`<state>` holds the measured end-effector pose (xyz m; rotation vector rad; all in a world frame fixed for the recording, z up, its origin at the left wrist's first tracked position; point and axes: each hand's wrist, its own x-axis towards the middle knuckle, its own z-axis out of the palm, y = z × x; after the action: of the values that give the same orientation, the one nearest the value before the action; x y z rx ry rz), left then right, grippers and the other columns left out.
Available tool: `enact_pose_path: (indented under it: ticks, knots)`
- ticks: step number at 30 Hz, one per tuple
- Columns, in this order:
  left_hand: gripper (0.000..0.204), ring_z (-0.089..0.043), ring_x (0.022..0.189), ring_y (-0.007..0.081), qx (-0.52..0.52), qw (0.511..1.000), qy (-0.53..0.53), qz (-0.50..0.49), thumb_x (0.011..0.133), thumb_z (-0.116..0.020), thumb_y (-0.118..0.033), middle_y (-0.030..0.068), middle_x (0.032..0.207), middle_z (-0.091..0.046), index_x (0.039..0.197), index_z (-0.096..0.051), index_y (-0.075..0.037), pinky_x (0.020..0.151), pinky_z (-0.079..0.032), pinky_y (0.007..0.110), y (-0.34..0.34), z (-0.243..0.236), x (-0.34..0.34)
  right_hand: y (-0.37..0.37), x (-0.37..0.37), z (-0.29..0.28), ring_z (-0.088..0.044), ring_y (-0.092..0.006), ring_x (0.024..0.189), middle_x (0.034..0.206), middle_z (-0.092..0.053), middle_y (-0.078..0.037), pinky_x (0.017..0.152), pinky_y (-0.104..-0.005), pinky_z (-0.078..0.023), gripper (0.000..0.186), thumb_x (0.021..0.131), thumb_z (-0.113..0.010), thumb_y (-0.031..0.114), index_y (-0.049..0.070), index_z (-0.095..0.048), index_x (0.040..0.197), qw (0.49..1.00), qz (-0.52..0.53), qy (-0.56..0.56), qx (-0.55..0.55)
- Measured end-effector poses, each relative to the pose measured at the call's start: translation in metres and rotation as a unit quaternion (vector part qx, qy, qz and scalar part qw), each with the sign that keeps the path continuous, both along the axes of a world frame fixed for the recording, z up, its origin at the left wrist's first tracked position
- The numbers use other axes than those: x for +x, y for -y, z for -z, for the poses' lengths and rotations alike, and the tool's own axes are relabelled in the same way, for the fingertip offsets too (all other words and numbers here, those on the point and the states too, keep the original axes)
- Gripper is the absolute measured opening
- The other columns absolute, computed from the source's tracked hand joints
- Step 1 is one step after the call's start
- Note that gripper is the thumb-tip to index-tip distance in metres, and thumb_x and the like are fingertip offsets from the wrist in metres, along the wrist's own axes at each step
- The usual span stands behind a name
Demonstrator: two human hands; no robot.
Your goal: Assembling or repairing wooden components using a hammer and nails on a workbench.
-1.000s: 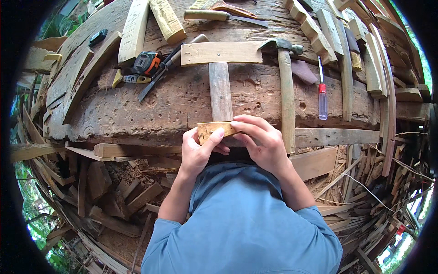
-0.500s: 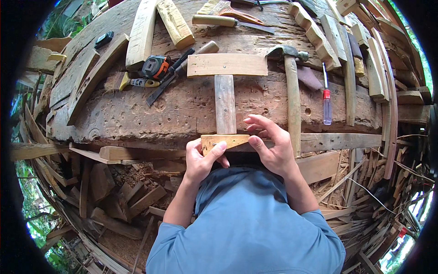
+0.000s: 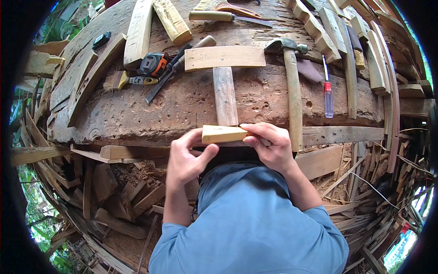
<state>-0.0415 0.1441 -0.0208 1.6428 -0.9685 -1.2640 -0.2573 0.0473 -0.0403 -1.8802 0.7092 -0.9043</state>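
A small yellowish wood block (image 3: 222, 134) is held just above the near edge of the bench. My right hand (image 3: 273, 142) pinches its right end between thumb and fingers. At the block's left end is my left hand (image 3: 185, 157), its thumb spread away from the block and its fingers partly hidden behind it; whether they touch it I cannot tell. Just beyond the block lies a T-shaped wooden piece, made of a pale crossbar (image 3: 225, 58) and a weathered grey stem (image 3: 225, 98). The stem's near end meets the block in view; I cannot tell if they touch.
On the worn bench (image 3: 137, 114) lie a hammer (image 3: 292, 98), a screwdriver (image 3: 328, 93), a tape measure (image 3: 154, 64), a chisel (image 3: 159, 86), a brush (image 3: 137, 80) and a wooden-handled knife (image 3: 228, 17). Timber pieces line both sides. Wood scraps (image 3: 123, 196) fill the ground below.
My right hand has closed on the block's right end. My left hand has loosened and shifted left, its thumb off the block. The block has turned, showing a different face.
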Motion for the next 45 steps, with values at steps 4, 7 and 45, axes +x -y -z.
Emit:
enact_pose_path:
  ticks: [4,7,45]
  knots:
    - [0.061,-0.068,0.096,0.0200,-0.043,0.999,-0.005,-0.007,0.079,-0.082,-0.029,0.0141,0.107,-0.069,0.123,-0.057,0.005,0.076,-0.057,0.030,-0.002,-0.008,0.015,-0.005,-0.001,-0.003,-0.061,-0.0113,0.064,0.075,-0.065,-0.006,0.058,-0.0237,-0.051,0.020,0.095,-0.064,0.012,-0.001,-0.066,0.109,0.964,-0.014,0.024,0.265]
    - [0.045,-0.067,0.092,0.0166,-0.021,0.990,-0.138,0.027,0.085,-0.077,-0.016,0.0112,0.105,-0.069,0.120,-0.059,0.004,0.071,-0.057,0.026,-0.001,0.000,0.006,0.000,0.002,-0.011,-0.056,-0.0061,0.060,0.068,-0.061,-0.001,0.054,-0.0234,-0.047,0.024,0.099,-0.058,0.020,-0.001,-0.067,0.097,0.917,-0.031,-0.023,0.396]
    - [0.026,-0.071,0.074,0.0225,-0.027,0.965,-0.199,-0.170,0.089,-0.069,-0.010,0.0175,0.094,-0.068,0.103,-0.061,0.010,0.059,-0.063,0.033,0.019,0.009,-0.030,0.004,0.023,-0.005,-0.058,-0.0044,0.055,0.071,-0.066,-0.001,0.045,-0.0205,-0.043,0.022,0.094,-0.066,0.020,-0.002,-0.070,0.097,0.935,0.020,0.036,0.352]
